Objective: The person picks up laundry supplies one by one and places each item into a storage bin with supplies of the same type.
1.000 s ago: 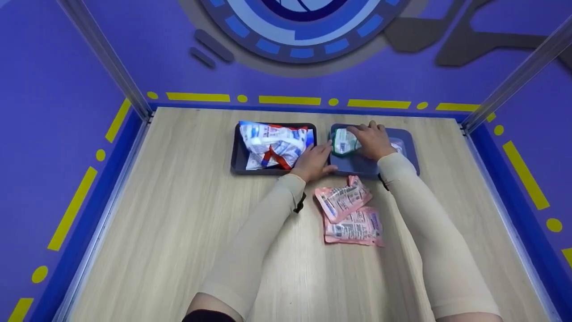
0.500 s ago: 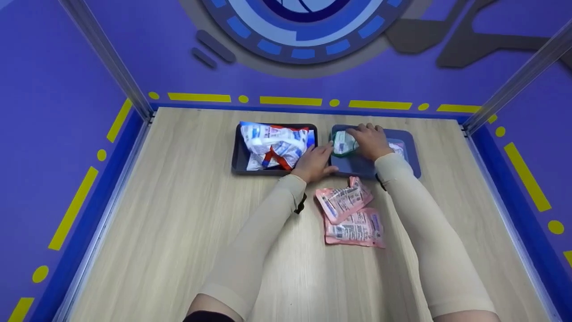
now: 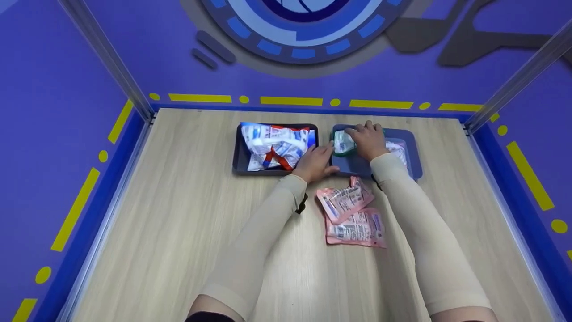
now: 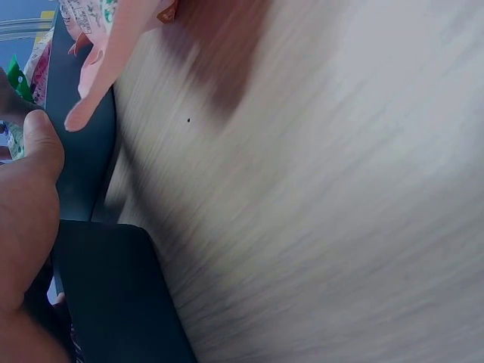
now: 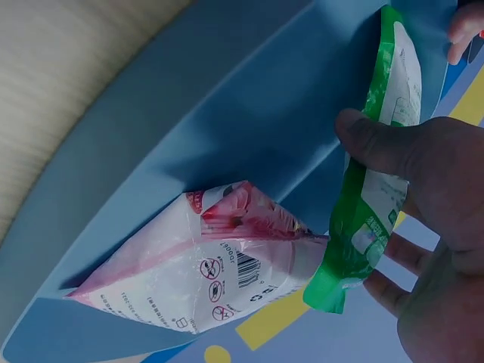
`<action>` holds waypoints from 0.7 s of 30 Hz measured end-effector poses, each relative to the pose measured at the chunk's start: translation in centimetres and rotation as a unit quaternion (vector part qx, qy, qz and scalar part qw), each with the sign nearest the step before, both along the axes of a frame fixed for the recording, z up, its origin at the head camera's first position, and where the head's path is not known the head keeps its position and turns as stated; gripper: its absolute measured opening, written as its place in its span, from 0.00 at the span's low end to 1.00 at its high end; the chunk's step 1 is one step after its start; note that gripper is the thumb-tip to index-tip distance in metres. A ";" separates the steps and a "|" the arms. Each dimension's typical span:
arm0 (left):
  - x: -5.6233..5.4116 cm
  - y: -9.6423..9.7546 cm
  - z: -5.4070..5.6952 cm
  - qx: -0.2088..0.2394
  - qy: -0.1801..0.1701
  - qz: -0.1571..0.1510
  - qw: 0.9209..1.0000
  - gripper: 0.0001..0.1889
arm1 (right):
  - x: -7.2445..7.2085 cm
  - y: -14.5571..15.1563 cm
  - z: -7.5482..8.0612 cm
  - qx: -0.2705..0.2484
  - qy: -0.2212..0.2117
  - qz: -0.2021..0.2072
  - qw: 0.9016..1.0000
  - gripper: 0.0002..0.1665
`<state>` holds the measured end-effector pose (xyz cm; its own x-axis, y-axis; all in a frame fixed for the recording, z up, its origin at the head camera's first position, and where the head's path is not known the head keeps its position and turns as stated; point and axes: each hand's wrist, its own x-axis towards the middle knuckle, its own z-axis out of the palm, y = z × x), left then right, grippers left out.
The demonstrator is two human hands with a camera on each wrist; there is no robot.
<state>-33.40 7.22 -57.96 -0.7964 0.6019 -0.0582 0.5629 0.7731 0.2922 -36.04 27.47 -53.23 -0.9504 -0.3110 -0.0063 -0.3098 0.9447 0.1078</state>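
Observation:
My right hand [image 3: 370,141] pinches a green-and-white packet [image 5: 367,219] at the left end of the blue-grey tray [image 3: 355,166], thumb on one face and fingers behind. Beside it in that tray, a pink-and-white packet [image 5: 227,280] with a barcode leans against the wall, partly hidden by my wrist in the head view. My left hand [image 3: 313,163] rests with extended fingers where the two trays meet, over the right edge of the dark tray [image 3: 239,166]. White, blue and red packets [image 3: 272,138] lie heaped in the dark tray.
Two pink packets, one [image 3: 343,202] overlapping the other [image 3: 355,229], lie on the wooden table [image 3: 187,214] in front of the blue-grey tray. Purple-blue panels [image 3: 277,85] enclose the table at the back and both sides.
My right hand has shifted slightly left with the green-and-white packet, and more of the pink-and-white packet shows to its right. My left hand stays in place.

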 end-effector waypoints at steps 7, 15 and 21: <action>0.1 0.0 0.1 -0.003 0.013 -0.003 1.000 0.42 | -0.1 0.0 -0.3 0.011 -0.006 -0.007 1.000 0.31; 0.1 0.0 0.0 -0.001 0.014 0.001 1.000 0.42 | -0.1 0.0 -0.6 -0.005 -0.011 -0.007 1.000 0.32; -0.1 0.1 -0.3 -0.002 0.011 0.002 1.000 0.42 | -0.4 0.2 -0.9 -0.016 -0.030 -0.018 0.999 0.35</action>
